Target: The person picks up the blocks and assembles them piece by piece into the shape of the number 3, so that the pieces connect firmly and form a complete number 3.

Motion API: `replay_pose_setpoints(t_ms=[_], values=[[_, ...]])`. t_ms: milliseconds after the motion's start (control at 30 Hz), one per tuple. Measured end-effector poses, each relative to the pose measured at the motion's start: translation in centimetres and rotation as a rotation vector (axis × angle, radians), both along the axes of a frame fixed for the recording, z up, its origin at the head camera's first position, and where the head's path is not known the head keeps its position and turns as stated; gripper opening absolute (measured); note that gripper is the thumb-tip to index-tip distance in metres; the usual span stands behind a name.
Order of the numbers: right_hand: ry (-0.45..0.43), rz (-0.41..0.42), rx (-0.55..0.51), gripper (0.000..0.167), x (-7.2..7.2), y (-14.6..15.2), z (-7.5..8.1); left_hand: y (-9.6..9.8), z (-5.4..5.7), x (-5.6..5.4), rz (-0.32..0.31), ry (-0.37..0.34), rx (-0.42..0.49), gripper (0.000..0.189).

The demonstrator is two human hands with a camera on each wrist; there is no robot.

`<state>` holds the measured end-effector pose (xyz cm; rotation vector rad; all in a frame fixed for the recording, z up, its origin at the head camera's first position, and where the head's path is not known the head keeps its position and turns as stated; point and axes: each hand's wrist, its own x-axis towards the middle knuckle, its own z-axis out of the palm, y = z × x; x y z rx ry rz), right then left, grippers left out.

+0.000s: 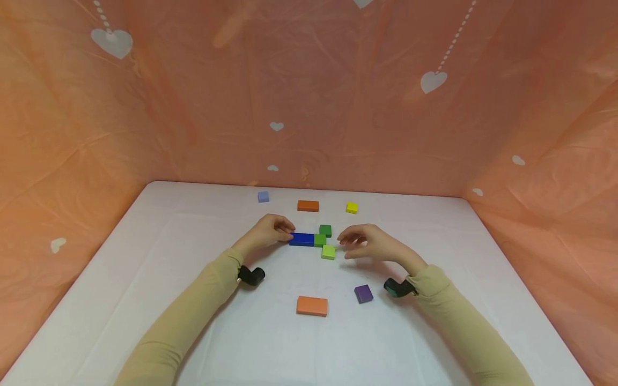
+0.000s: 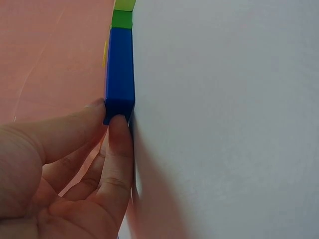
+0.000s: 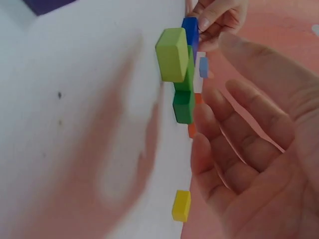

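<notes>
My left hand (image 1: 269,230) pinches the left end of a long blue block (image 1: 301,239) between thumb and finger; in the left wrist view a fingertip presses against the end face of that block (image 2: 120,67). A green block (image 1: 320,240) butts against the blue one's right end. Diagonally behind it lies a darker green block (image 1: 325,230), and a lime block (image 1: 328,252) sits diagonally in front. Just right of this group, my right hand (image 1: 369,242) hovers with loosely bent, spread fingers and nothing between them, as the right wrist view also shows beside the lime block (image 3: 172,55).
Toward the back of the white table (image 1: 203,209) are a light blue block (image 1: 263,197), a dark orange block (image 1: 308,206) and a yellow block (image 1: 352,207). Nearer the front lie an orange block (image 1: 311,306) and a purple block (image 1: 363,294). An orange curtain (image 1: 309,96) encloses the back and sides.
</notes>
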<state>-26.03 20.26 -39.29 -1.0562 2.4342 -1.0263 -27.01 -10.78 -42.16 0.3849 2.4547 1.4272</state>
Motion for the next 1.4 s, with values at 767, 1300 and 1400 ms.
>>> replay_pose_setpoints(t_ms=[767,1300,1400], values=[[-0.084,-0.008,0.006,0.046,3.1,5.0,0.2,0.0,0.1,0.2,-0.011,0.020,0.006,0.023],[-0.127,0.048,0.024,0.048,4.7,5.3,-0.4,0.1,0.0,0.2,0.006,-0.014,0.012,0.023],[-0.139,0.073,0.023,0.049,4.8,5.3,-0.6,0.1,0.1,0.2,0.001,-0.003,0.010,0.023]])
